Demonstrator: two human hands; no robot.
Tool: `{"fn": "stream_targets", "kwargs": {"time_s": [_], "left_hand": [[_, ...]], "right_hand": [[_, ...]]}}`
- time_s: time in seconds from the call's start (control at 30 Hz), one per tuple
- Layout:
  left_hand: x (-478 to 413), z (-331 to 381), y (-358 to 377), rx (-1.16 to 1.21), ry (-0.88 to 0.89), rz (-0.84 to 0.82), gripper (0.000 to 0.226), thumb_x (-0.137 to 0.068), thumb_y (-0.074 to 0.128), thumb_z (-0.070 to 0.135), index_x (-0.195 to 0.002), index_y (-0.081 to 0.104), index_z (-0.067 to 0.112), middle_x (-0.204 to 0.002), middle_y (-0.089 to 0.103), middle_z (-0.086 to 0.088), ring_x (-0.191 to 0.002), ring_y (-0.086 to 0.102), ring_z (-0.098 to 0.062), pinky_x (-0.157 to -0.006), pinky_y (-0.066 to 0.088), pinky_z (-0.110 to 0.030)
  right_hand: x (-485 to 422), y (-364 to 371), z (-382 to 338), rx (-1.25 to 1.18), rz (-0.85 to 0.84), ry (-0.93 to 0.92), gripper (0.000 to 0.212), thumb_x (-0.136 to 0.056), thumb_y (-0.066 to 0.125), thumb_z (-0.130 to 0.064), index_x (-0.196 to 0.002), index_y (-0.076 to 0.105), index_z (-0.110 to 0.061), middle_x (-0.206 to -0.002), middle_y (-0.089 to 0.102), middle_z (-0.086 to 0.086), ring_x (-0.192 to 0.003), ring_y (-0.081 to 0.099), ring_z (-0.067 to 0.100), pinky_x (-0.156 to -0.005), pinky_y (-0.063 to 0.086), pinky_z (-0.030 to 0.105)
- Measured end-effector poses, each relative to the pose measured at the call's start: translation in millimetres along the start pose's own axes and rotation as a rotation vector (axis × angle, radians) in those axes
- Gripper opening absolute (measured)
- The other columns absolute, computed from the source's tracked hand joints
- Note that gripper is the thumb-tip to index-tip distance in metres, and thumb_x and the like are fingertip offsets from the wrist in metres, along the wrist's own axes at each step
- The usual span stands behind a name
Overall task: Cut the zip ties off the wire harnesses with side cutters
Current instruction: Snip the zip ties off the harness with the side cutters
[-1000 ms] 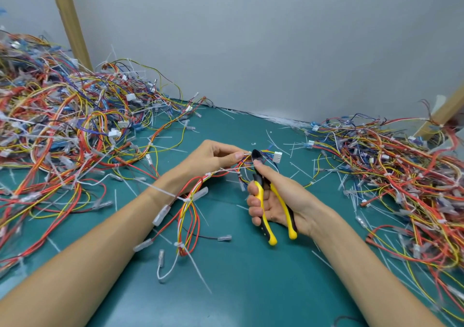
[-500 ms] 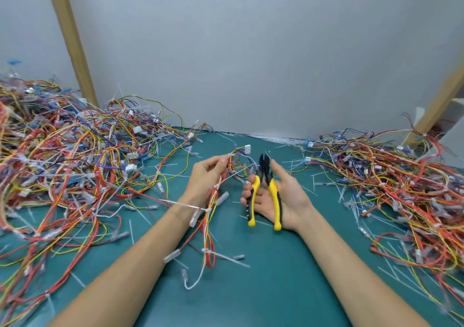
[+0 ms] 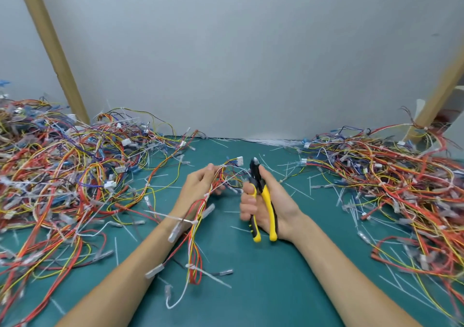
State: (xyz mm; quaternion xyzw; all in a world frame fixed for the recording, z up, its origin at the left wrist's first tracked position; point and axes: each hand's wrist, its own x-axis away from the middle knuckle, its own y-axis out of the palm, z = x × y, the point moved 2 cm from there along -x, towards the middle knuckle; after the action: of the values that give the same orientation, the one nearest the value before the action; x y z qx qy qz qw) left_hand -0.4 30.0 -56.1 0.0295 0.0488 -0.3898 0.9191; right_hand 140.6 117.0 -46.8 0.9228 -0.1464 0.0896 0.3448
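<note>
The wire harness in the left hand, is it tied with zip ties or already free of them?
Tied: a white zip tie wraps the wire harness below the left hand, with its tail sticking out.

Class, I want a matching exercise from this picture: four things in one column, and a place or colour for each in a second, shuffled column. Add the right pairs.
1. side cutters
2. wire harness
3. white connector
4. table top

A. teal, strewn with cut tie ends
B. gripped in the right hand
C. at the top end of the held harness
D. held in the left hand

Pairs: 1-B, 2-D, 3-C, 4-A
</note>
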Motion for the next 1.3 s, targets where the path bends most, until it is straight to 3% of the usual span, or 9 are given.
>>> {"fn": "stream_targets", "kwargs": {"time_s": [0.13, 0.23, 0.33, 0.47, 0.6, 0.7, 0.87, 1.1, 1.3], "left_hand": [[0.8, 7.7, -3.1, -0.338, 0.002, -0.035, 0.056, -0.105, 0.031, 0.037, -0.085, 0.066, -0.002, -0.077, 0.065, -0.023, -0.073, 0.061, -0.033, -0.080, 0.050, -0.044], [4.0, 25.0, -14.2, -0.794, 0.080, -0.043, 0.064, -0.103, 0.025, 0.049, -0.083, 0.064, 0.003, -0.085, 0.066, -0.018, -0.080, 0.056, -0.027, -0.071, 0.041, -0.036], [4.1, 44.6, -24.1, -0.907, 0.033, -0.106, 0.052, -0.104, 0.027, 0.045, -0.103, 0.073, 0.019, -0.093, 0.069, 0.001, -0.080, 0.061, -0.015, -0.073, 0.039, -0.026], [10.0, 61.0, -39.4, -0.874, -0.061, -0.146, 0.040, -0.105, 0.035, 0.031, -0.105, 0.069, 0.010, -0.095, 0.072, -0.003, -0.072, 0.068, -0.013, -0.071, 0.052, -0.023], [25.5, 72.7, -53.3, -0.988, -0.348, -0.346, 0.046, -0.105, 0.034, 0.037, -0.099, 0.070, 0.009, -0.091, 0.076, -0.007, -0.076, 0.072, -0.018, -0.067, 0.056, -0.018], [39.0, 75.7, -54.0, -0.732, -0.586, -0.474, 0.067, -0.100, 0.029, 0.054, -0.106, 0.069, 0.001, -0.093, 0.076, -0.015, -0.080, 0.074, -0.024, -0.072, 0.060, -0.030], [45.0, 74.0, -35.2, -0.476, -0.641, -0.373, 0.066, -0.088, 0.046, 0.062, -0.103, 0.064, 0.001, -0.076, 0.072, -0.013, -0.060, 0.067, -0.020, -0.049, 0.052, -0.025], [32.1, 78.8, 0.6, -0.470, -0.188, -0.233, 0.024, -0.091, 0.067, 0.022, -0.086, 0.046, 0.011, -0.049, 0.048, 0.001, -0.039, 0.044, -0.014, -0.046, 0.041, -0.023], [9.2, 127.2, 42.8, -0.495, 0.498, -0.032, 0.019, -0.089, 0.069, 0.030, -0.084, 0.051, 0.027, -0.061, 0.054, 0.014, -0.049, 0.052, -0.013, -0.052, 0.042, -0.029]], "right_hand": [[1.3, -2.6, -0.8, -0.040, -0.033, 0.001, 0.058, -0.092, 0.042, -0.065, -0.065, 0.053, -0.015, -0.058, 0.045, 0.002, -0.047, 0.045, 0.017, -0.053, 0.047, 0.028], [-2.2, -5.2, -0.3, -0.115, 0.014, -0.050, 0.060, -0.094, 0.044, -0.060, -0.072, 0.061, -0.007, -0.069, 0.057, 0.013, -0.061, 0.059, 0.026, -0.063, 0.056, 0.034], [-2.2, -9.0, -2.8, -0.161, 0.013, -0.048, 0.059, -0.096, 0.043, -0.058, -0.078, 0.061, -0.004, -0.074, 0.060, 0.017, -0.065, 0.063, 0.030, -0.067, 0.058, 0.038], [-1.1, -10.1, -3.9, -0.186, -0.009, -0.049, 0.059, -0.096, 0.044, -0.058, -0.083, 0.061, -0.003, -0.078, 0.062, 0.017, -0.070, 0.065, 0.032, -0.071, 0.058, 0.041], [-0.3, -10.3, -4.7, -0.225, -0.002, -0.051, 0.058, -0.096, 0.046, -0.056, -0.085, 0.062, -0.001, -0.081, 0.062, 0.019, -0.074, 0.065, 0.033, -0.073, 0.058, 0.043], [-0.2, -11.2, -4.5, -0.241, -0.005, -0.045, 0.058, -0.096, 0.048, -0.055, -0.084, 0.062, -0.001, -0.081, 0.062, 0.019, -0.075, 0.065, 0.034, -0.073, 0.058, 0.044], [-1.2, -12.0, -4.2, -0.254, -0.021, -0.048, 0.057, -0.095, 0.047, -0.055, -0.085, 0.062, -0.001, -0.081, 0.061, 0.018, -0.075, 0.065, 0.032, -0.075, 0.057, 0.045], [2.2, -13.3, -6.5, -0.304, -0.024, -0.073, 0.050, -0.095, 0.049, -0.050, -0.088, 0.061, -0.002, -0.080, 0.060, 0.016, -0.071, 0.062, 0.031, -0.074, 0.057, 0.042], [1.0, -19.4, -8.6, -0.471, 0.014, -0.136, 0.050, -0.092, 0.052, -0.046, -0.080, 0.064, 0.001, -0.076, 0.059, 0.017, -0.066, 0.062, 0.032, -0.068, 0.057, 0.040]]}}
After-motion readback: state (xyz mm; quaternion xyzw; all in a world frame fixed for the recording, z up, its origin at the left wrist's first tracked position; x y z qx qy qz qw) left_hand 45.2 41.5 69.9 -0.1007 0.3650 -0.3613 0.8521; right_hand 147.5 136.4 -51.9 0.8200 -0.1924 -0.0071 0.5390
